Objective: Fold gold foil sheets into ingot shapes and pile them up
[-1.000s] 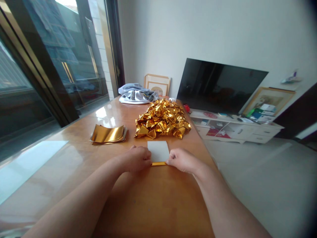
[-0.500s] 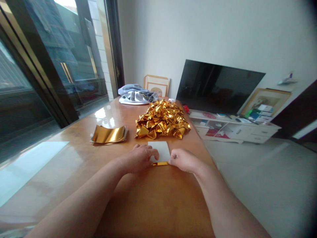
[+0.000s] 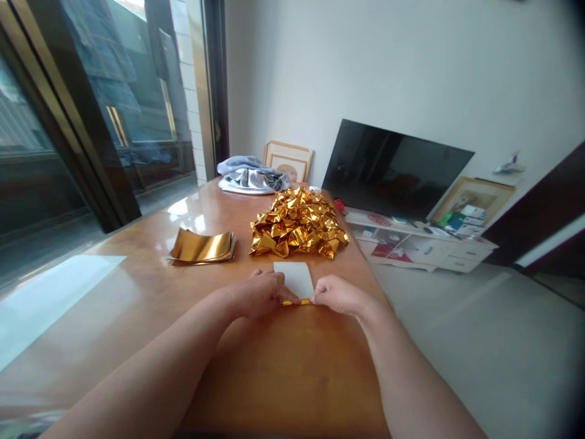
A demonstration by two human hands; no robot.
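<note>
A sheet of gold foil paper (image 3: 295,275) lies on the table with its white side up. Its near edge is folded over into a narrow gold strip. My left hand (image 3: 262,294) grips the sheet's near left corner, the index finger pressing down on the folded strip. At the near right corner, my right hand (image 3: 337,295) pinches the fold between thumb and curled fingers. Beyond the sheet rises a heap of folded gold paper pieces (image 3: 299,225). To the left lies a stack of flat gold foil sheets (image 3: 202,247), curling slightly at the ends.
The wooden table (image 3: 283,372) runs away from me. Folded clothes (image 3: 251,177) lie at its far end, near framed pictures (image 3: 287,160). To the right stand a television (image 3: 393,171) and a white low cabinet (image 3: 429,247). Glass doors (image 3: 132,110) are on the left.
My left index finger has moved down from the white face onto the folded gold strip. My right hand stays at the right corner. The view has shifted slightly.
</note>
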